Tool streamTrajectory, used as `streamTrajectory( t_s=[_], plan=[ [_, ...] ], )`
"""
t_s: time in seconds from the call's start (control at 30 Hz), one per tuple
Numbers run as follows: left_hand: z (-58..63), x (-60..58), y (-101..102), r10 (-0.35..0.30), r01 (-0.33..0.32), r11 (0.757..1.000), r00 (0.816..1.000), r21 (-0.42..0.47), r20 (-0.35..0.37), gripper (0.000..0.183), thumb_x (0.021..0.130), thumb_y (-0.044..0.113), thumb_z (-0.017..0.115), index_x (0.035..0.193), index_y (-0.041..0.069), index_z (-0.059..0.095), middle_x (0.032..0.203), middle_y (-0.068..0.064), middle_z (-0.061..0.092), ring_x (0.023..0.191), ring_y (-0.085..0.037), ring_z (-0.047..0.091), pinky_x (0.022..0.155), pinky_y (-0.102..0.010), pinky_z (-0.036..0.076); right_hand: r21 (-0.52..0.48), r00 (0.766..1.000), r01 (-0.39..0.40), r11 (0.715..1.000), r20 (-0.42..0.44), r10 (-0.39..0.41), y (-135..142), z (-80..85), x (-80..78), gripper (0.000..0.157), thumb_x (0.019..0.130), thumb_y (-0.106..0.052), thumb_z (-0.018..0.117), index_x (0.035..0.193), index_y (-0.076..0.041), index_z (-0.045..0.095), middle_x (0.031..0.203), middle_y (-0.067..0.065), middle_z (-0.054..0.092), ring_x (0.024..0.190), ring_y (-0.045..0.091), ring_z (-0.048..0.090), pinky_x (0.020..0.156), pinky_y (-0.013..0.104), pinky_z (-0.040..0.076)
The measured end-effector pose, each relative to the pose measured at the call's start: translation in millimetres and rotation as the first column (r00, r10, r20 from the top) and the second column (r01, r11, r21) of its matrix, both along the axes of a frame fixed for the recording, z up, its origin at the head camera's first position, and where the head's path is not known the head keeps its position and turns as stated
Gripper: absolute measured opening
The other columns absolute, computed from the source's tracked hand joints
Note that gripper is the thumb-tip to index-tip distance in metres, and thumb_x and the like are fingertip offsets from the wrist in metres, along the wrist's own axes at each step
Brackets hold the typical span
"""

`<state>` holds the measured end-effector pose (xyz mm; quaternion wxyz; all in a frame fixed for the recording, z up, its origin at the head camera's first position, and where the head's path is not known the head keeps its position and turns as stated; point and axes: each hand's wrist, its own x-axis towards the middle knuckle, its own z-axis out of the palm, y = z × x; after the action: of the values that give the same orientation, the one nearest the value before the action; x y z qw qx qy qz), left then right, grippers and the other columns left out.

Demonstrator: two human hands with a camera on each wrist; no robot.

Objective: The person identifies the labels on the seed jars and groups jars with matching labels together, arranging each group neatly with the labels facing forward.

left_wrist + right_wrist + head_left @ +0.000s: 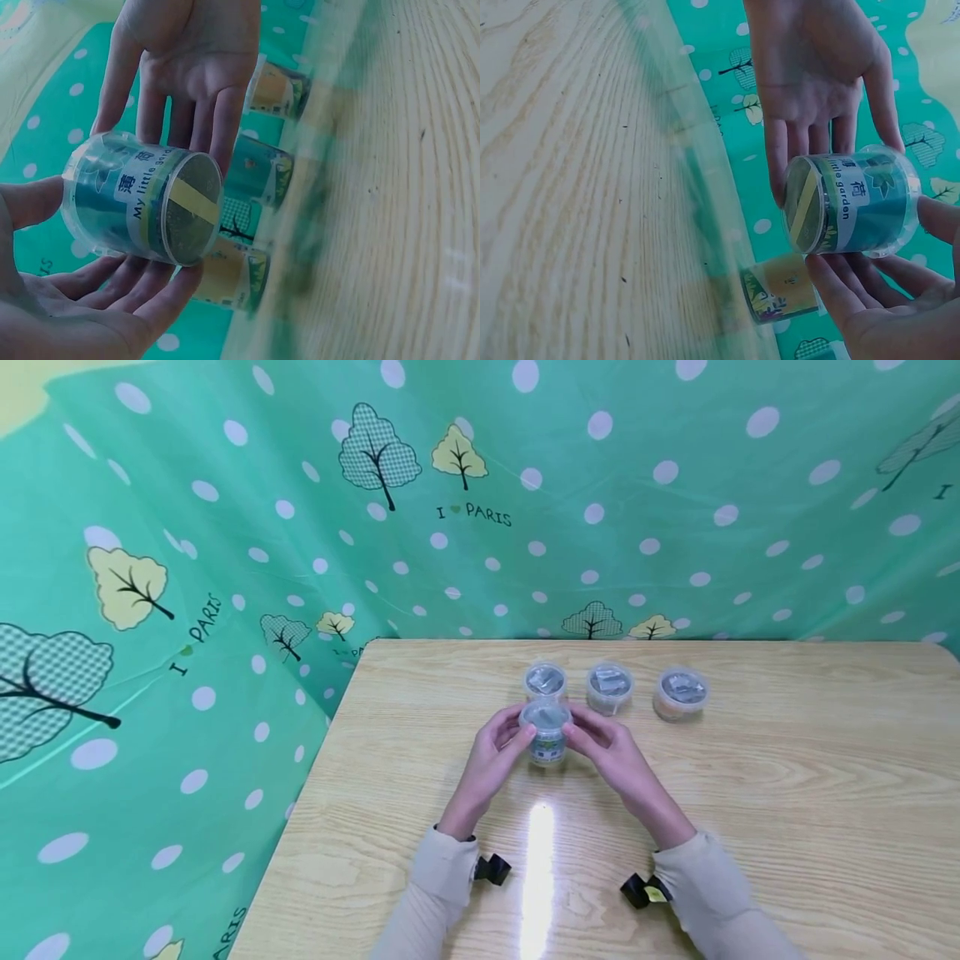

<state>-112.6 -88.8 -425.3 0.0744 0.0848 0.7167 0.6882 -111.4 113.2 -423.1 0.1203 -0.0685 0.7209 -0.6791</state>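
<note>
Both hands hold a clear plastic cup with a lid (546, 735), printed "My little garden" with a leaf picture. My left hand (497, 750) grips its left side, the thumb near the lid and the fingers curving around the wall. On the opposite side my right hand (611, 748) grips it in the same manner. The cup (135, 199) shows a yellow strip across its base in the left wrist view. That base, also visible on the cup (855, 202) in the right wrist view, is exposed, with the fingertips around its edge.
Three similar lidded cups stand in a row toward the back of the wooden table (810, 793): a left cup (545, 679), a middle cup (609, 687) and a right cup (681, 693). Behind hangs a green dotted cloth (600, 560). Black devices (491, 868) sit at both wrists.
</note>
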Motion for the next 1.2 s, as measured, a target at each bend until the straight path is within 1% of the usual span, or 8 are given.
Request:
streamTrajectory(
  t_s=[0.17, 0.33, 0.5, 0.63, 0.7, 0.93, 1.07, 1.2],
  plan=[
    [-4.6, -0.6, -5, -0.015, 0.015, 1.000, 1.000, -0.006, 0.020, 0.050, 0.099, 0.018, 0.060, 0.144, 0.002, 0.045, 0.140, -0.019, 0.053, 0.129, -0.033, 0.053, 0.111, -0.040, 0.044, 0.029, 1.000, -0.009, 1.000, 0.018, 0.008, -2, -3.4, -0.8, 0.062, 0.100, -0.035, 0.059, 0.150, -0.004, 0.040, 0.150, 0.017, 0.046, 0.136, 0.033, 0.048, 0.106, 0.032, 0.047],
    [-8.2, -0.7, -11, -0.028, 0.029, 1.000, 0.999, -0.009, 0.037, 0.050, 0.099, 0.017, 0.060, 0.145, 0.002, 0.045, 0.142, -0.018, 0.052, 0.129, -0.033, 0.052, 0.110, -0.039, 0.045, 0.056, 1.000, -0.024, 0.998, 0.009, 0.024, -5, -7.7, -2.0, 0.061, 0.099, -0.034, 0.061, 0.149, -0.005, 0.041, 0.146, 0.018, 0.050, 0.135, 0.034, 0.049, 0.109, 0.039, 0.045],
    [-11.7, -1.2, -15, -0.048, 0.048, 0.999, 0.997, -0.008, 0.062, 0.052, 0.099, 0.015, 0.059, 0.146, 0.000, 0.042, 0.145, -0.020, 0.050, 0.131, -0.034, 0.051, 0.110, -0.038, 0.045, 0.073, 0.999, -0.046, 0.996, 0.010, 0.046, -7, -11.5, -3.2, 0.061, 0.099, -0.032, 0.061, 0.150, -0.005, 0.040, 0.144, 0.019, 0.051, 0.134, 0.034, 0.049, 0.111, 0.045, 0.042],
    [-13.7, -1.4, -17, -0.059, 0.060, 0.998, 0.994, -0.007, 0.094, 0.054, 0.098, 0.014, 0.060, 0.147, 0.001, 0.040, 0.146, -0.019, 0.049, 0.132, -0.034, 0.050, 0.111, -0.038, 0.044, 0.069, 0.998, -0.069, 0.995, 0.016, 0.068, -7, -14.0, -3.8, 0.062, 0.100, -0.029, 0.061, 0.151, -0.003, 0.037, 0.146, 0.020, 0.049, 0.135, 0.035, 0.048, 0.112, 0.046, 0.042],
    [-14.2, -1.1, -18, -0.068, 0.069, 0.998, 0.993, -0.005, 0.097, 0.055, 0.099, 0.014, 0.059, 0.148, 0.000, 0.039, 0.146, -0.020, 0.048, 0.133, -0.035, 0.050, 0.111, -0.039, 0.043, 0.067, 0.997, -0.077, 0.995, 0.015, 0.077, -8, -15.1, -4.0, 0.062, 0.100, -0.028, 0.061, 0.151, -0.002, 0.037, 0.146, 0.020, 0.049, 0.136, 0.035, 0.047, 0.112, 0.047, 0.041],
    [-19.2, -1.6, -19, -0.088, 0.090, 0.996, 0.990, -0.013, 0.113, 0.056, 0.100, 0.015, 0.057, 0.150, 0.003, 0.035, 0.151, -0.019, 0.043, 0.137, -0.034, 0.045, 0.115, -0.042, 0.039, 0.062, 0.996, -0.085, 0.994, 0.017, 0.085, -7, -18.2, -5.8, 0.060, 0.098, -0.026, 0.063, 0.149, -0.004, 0.040, 0.145, 0.019, 0.050, 0.136, 0.035, 0.047, 0.112, 0.046, 0.041],
    [-22.3, -1.8, -20, -0.104, 0.106, 0.994, 0.989, -0.014, 0.109, 0.056, 0.101, 0.015, 0.055, 0.151, 0.001, 0.033, 0.152, -0.021, 0.041, 0.138, -0.035, 0.044, 0.115, -0.042, 0.039, 0.067, 0.996, -0.088, 0.994, 0.012, 0.087, -7, -20.3, -6.2, 0.059, 0.098, -0.022, 0.064, 0.148, -0.003, 0.041, 0.145, 0.020, 0.050, 0.136, 0.036, 0.047, 0.112, 0.045, 0.041],
    [-24.3, -3.1, -22, -0.141, 0.142, 0.990, 0.983, -0.007, 0.120, 0.056, 0.101, 0.012, 0.054, 0.151, 0.001, 0.032, 0.153, -0.022, 0.039, 0.139, -0.036, 0.043, 0.116, -0.044, 0.037, 0.079, 0.996, -0.084, 0.993, 0.011, 0.083, -7, -21.1, -6.7, 0.057, 0.097, -0.020, 0.065, 0.147, -0.003, 0.043, 0.145, 0.019, 0.051, 0.135, 0.036, 0.047, 0.112, 0.047, 0.041]
  ],
)
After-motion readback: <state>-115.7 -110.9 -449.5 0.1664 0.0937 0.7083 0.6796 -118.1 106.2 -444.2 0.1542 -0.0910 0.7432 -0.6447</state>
